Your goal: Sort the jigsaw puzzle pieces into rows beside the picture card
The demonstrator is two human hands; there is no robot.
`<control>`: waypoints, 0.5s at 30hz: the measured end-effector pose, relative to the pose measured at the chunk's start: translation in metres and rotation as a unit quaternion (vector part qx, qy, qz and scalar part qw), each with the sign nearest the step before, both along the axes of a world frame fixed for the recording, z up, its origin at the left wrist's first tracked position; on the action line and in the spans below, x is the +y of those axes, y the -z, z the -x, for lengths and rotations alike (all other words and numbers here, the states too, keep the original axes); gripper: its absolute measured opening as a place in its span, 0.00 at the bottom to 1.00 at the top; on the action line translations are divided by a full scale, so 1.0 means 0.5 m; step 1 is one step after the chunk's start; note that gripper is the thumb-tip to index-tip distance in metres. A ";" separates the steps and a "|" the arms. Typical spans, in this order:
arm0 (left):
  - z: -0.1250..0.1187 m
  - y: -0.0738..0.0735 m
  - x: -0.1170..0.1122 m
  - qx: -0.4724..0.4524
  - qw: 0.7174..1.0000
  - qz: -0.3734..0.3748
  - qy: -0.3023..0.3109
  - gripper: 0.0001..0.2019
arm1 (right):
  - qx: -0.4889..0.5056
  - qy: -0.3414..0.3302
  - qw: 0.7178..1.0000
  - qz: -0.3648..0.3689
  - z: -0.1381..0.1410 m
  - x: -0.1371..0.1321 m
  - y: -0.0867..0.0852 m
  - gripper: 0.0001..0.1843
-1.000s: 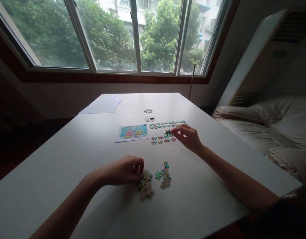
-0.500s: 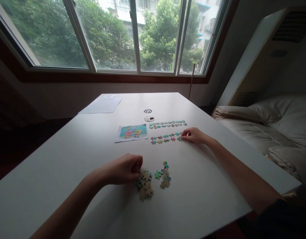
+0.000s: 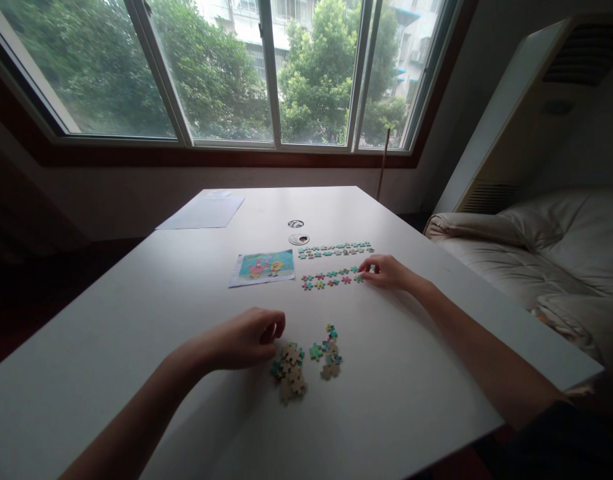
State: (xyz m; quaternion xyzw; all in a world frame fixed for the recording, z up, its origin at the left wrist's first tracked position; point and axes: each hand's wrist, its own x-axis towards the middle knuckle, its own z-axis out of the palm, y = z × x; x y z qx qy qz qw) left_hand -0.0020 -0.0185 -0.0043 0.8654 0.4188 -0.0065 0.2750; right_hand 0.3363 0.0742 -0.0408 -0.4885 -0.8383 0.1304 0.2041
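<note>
My left hand [image 3: 260, 335] is closed, its fingers curled together at the upper left edge of a pile of jigsaw puzzle pieces [image 3: 291, 367]. Whatever those fingers may hold is hidden. A looser cluster of pieces [image 3: 330, 353] lies just right of the pile, some showing colour and others their plain backs. Farther up, my right hand [image 3: 386, 272] pinches at the right end of the nearer double row of puzzle pieces [image 3: 332, 282], its fingertips on a green piece [image 3: 358, 279]. Behind that is another double row of pieces [image 3: 336, 249].
A printed cartoon picture [image 3: 265, 265] lies left of the rows. Beyond it, two round discs [image 3: 299, 239] sit in the white table [image 3: 196, 280]. A paper sheet [image 3: 201, 211] lies at the far left corner. A pale sofa [image 3: 511, 253] stands to the right.
My left hand has lifted slightly off the edge of the pile. My right fingertips have shifted a little left along the end of the row.
</note>
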 end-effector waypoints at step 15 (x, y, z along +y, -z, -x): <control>-0.001 0.000 0.003 -0.016 1.000 -0.005 0.009 0.05 | 0.028 -0.046 0.996 -0.068 0.044 -0.022 -0.002 0.08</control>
